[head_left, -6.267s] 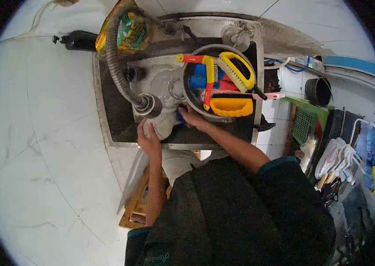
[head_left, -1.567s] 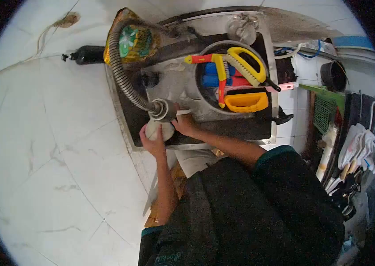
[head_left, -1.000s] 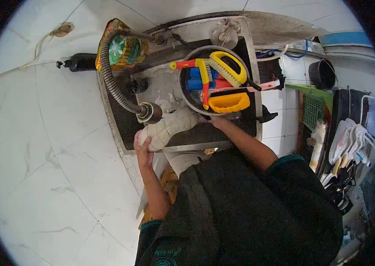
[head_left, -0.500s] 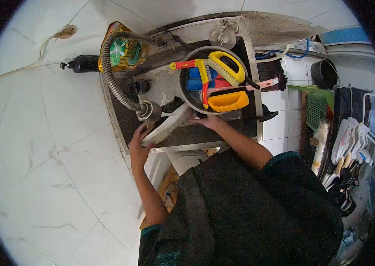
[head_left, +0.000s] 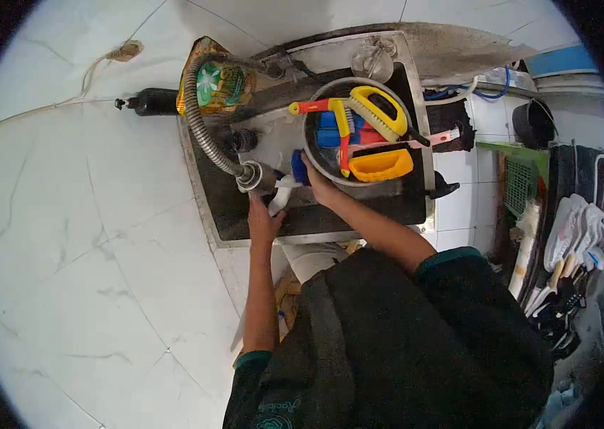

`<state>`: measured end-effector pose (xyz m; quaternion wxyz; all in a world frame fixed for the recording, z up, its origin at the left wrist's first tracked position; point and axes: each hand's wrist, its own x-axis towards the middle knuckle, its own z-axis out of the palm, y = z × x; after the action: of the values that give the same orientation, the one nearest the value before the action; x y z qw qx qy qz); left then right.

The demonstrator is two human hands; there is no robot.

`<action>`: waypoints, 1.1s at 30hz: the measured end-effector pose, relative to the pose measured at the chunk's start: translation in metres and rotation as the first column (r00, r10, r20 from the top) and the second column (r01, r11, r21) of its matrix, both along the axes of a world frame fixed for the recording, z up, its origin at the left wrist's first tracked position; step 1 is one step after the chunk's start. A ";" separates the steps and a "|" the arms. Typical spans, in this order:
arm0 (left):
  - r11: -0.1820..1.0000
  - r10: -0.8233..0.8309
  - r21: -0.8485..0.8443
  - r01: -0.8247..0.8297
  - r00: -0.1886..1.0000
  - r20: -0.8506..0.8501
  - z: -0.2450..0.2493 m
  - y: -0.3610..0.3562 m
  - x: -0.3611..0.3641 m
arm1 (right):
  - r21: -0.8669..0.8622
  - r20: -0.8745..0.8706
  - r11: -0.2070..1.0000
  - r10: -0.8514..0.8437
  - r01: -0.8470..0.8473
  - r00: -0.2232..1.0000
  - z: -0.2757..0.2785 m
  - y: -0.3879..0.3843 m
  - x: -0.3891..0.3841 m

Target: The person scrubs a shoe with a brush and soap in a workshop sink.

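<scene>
Showing edge-on, white shoe (head_left: pixel 280 199): over the near part of the sink, just beside the faucet head; partly hidden, full outline unreadable.
Left hand (head_left: pixel 265 218): grasping the shoe from its near side; some fingertips out of sight.
Right hand (head_left: pixel 321 189): curled around a blue scrubber (head_left: pixel 300 166), just beside the shoe; whether scrubber and shoe touch cannot be told.
Slip risk: a wet shoe could likely slide from the left hand if pressed by the scrubber while held by one edge.
Faucet head (head_left: pixel 261 179): on a ribbed hose (head_left: pixel 200 129), close over the left hand; running water not discernible.
Knock risk: a lifted shoe could bump the faucet head, given the narrow room.
Round basin (head_left: pixel 307 136): in the sink, beyond the right forearm; carries a yellow brush (head_left: pixel 380 113), a red-and-yellow brush (head_left: pixel 342 127) and an orange brush (head_left: pixel 380 166).
Spill risk: a right elbow or wrist swung outward could tip the loosely stacked brushes.
Sink (head_left: pixel 409 207): dark ledges, pale floor; yellow pouch (head_left: pixel 225 89) at the far left, clear jar (head_left: pixel 372 64) at the far right.
</scene>
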<state>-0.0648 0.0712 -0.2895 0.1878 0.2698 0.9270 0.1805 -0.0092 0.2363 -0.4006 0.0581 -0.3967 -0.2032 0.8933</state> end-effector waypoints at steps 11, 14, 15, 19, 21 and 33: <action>0.872 -0.210 -0.490 0.013 0.914 -0.348 0.101 0.050 0.008 | 0.056 -0.011 0.958 0.283 -0.282 0.959 0.116 0.040 -0.034; 0.891 -0.359 -0.423 0.168 0.829 -0.428 0.094 0.058 -0.005 | 0.055 -0.065 0.971 0.237 -0.234 0.969 0.108 0.033 -0.033; 0.895 -0.410 -0.352 0.274 0.815 -0.410 0.079 0.049 -0.016 | 0.053 -0.088 0.977 0.210 -0.206 0.974 0.104 0.030 -0.033; 0.910 -0.184 -0.391 0.136 0.979 -0.089 0.066 0.043 -0.018 | 0.349 0.126 0.928 0.094 -0.133 0.988 0.073 0.013 -0.023; 0.993 -0.020 -0.119 0.011 0.997 -0.074 0.075 0.046 -0.012 | 0.738 0.316 0.631 -0.008 -0.240 0.949 0.047 -0.016 -0.007; 0.974 0.107 -0.184 -0.131 0.985 -0.135 0.067 0.068 0.031 | 0.877 0.229 0.317 0.384 -0.361 0.895 0.152 0.035 0.050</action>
<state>-0.0336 0.1392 -0.2222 0.1437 0.2050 0.9645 0.0841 0.0411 0.2710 -0.2486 0.0577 -0.2344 -0.7354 0.6332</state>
